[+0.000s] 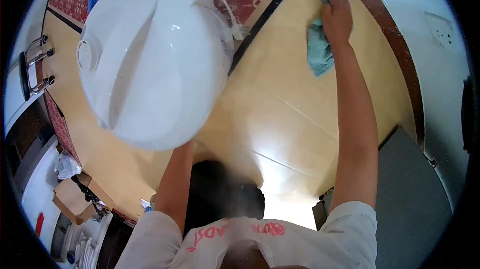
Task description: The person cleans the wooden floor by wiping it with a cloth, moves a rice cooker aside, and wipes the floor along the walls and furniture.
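Right grip holds green cloth extending beside the wrist; left grip's state cannot be told.

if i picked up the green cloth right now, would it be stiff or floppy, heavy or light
The green cloth would probably be floppy, given its rumpled folds. Likely light, being small, though dampness can't be judged.

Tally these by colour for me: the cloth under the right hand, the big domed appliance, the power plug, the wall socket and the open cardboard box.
White: 3 (domed appliance, power plug, wall socket)
Teal: 1 (cloth)
Brown: 1 (cardboard box)
Total: 5
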A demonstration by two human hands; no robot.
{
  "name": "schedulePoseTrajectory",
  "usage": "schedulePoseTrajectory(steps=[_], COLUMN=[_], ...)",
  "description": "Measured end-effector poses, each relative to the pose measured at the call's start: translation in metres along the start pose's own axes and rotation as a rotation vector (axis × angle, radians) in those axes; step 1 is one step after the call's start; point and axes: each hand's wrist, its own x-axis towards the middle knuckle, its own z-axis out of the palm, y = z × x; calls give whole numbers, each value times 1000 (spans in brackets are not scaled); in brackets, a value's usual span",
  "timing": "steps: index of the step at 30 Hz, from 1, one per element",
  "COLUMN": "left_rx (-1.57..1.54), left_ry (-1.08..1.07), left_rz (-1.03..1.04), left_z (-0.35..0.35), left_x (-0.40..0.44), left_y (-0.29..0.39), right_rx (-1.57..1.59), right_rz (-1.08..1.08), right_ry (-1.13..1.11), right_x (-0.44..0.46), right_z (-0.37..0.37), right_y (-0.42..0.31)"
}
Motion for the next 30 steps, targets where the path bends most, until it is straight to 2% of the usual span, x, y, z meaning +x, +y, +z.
schedulePoseTrajectory(steps=[4, 7, 11, 12, 15, 17, 19, 21, 22, 25, 27, 29, 30], left_rx=[166, 195, 221, 223, 229, 236, 240, 242, 242, 244, 240, 240, 242], left_ry=[-44, -61, -83, -83, -87, -85, -87, -84, -85, -83, -79, -84, -82], left_rz=[-185, -216, -245, -258, -261, -259, -261, -264, -261, -265, -265, -262, -267], left_z=[-4, -6, -7, -8, -3, -1, 0, 1, 2, 4, 5, 5, 6], left_x=[-6, -9, -8, -6, -4, -4, -5, -5, -4, -3, -3, -5, -3], left_y=[-14, -15, -12, -12, -8, -8, -6, -5, -3, -1, 1, 2, 3], right_rx=[42, 153, 277, 341, 516, 400, 512, 373, 171, 244, 294, 252, 293], right_rz=[-132, -157, -300, -241, 207, 548, 247, 173, -118, -93, -211, -432, -440], right_ry=[-112, -131, -205, -186, 124, 229, 208, -192, -140, -214, -241, -326, -364], right_x=[1, -34, -98, -103, -96, -40, 4, 22, 19, -15, -55, -90, -100], right_z=[11, 0, -27, -31, -26, -38, -22, 4, 16, 14, -5, -24, -33], right_y=[-70, -98, -128, -128, -105, -103, -89, -88, -92, -107, -127, -130, -130])
